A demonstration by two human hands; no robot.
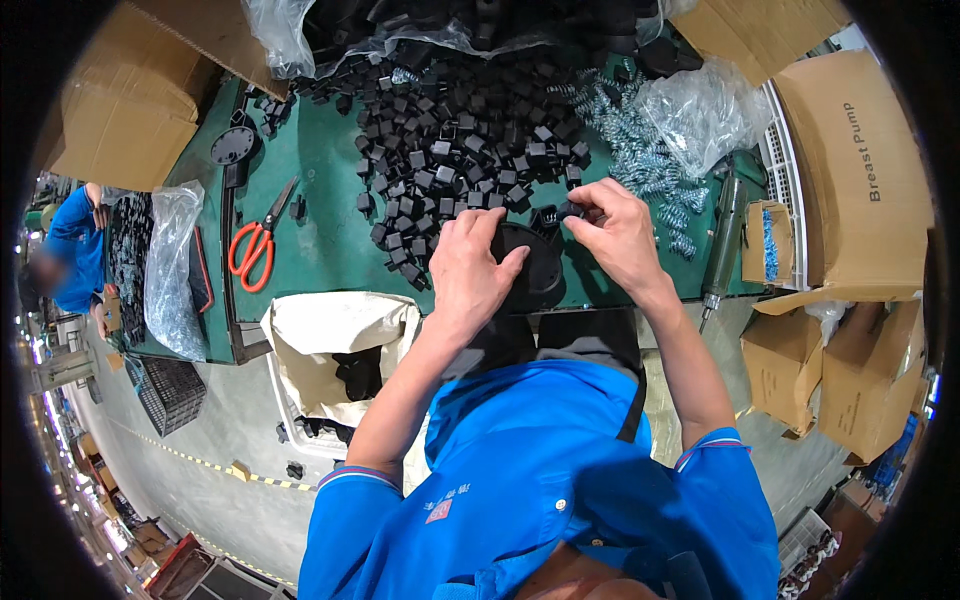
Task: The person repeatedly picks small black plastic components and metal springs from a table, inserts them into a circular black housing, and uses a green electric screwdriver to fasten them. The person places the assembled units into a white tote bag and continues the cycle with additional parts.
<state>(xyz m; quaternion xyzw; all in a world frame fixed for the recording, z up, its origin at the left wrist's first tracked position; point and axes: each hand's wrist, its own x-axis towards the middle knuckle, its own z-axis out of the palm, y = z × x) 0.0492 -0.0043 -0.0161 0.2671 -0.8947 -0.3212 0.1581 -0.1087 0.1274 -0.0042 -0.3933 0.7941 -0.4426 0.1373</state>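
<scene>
Green table (320, 190) fills the top of your view, cardboard boxes (860, 180) stacked to your right and another box (130, 110) at far left. Big heap of small black parts (450, 140) sits mid-table, spilling from a clear bag (300, 30) at the back. Pile of metal springs (640, 150) lies right of the heap, next to a second clear bag (705, 105). White bin (340, 340) with black parts hangs off the near table edge at your left. Black disc (535, 265) lies flat at the near edge, right in front of you. Your left hand (470, 270) rests palm down on the disc, fingers spread flat, gripping nothing you can see. Your right hand (615, 230) hovers over the disc's far edge, thumb and fingertips pinched closed on one small black clip (570, 210). Orange scissors (255, 245) lie open, well left of your hands. Grey power driver (722, 245) lies by the springs at right.
</scene>
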